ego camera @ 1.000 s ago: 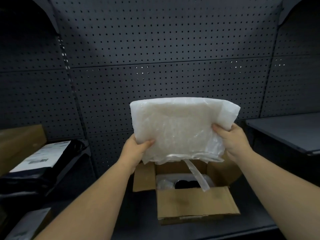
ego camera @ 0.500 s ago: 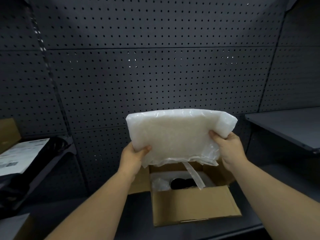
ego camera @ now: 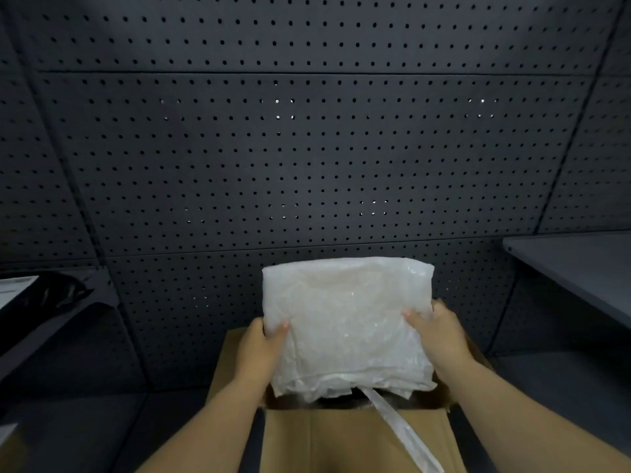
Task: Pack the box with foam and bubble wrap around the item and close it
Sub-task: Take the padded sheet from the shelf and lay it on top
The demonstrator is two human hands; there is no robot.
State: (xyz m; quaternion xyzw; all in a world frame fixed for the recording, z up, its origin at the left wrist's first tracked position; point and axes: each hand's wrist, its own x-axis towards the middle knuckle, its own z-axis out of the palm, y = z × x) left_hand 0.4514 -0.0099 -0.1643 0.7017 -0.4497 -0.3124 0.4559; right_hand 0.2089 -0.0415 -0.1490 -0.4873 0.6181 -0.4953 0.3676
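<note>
A folded white pad of bubble wrap [ego camera: 345, 322] hangs upright just above the open cardboard box [ego camera: 341, 438] at the bottom centre. My left hand [ego camera: 257, 349] grips the pad's left edge and my right hand [ego camera: 440, 331] grips its right edge. A loose clear strip [ego camera: 403, 435] trails from the pad's lower edge over the box's near flap. The pad's bottom edge sits at the box opening and hides what lies inside. The box flaps are open.
A dark pegboard wall [ego camera: 307, 158] stands behind the box. A grey shelf [ego camera: 573, 268] juts out at the right. At the left, a shelf holds a black bag [ego camera: 51, 295] with a white label.
Both hands have lowered the bubble wrap pad from well above the box down to its opening. The box's inside, seen before, is now covered. The view has come closer to the box.
</note>
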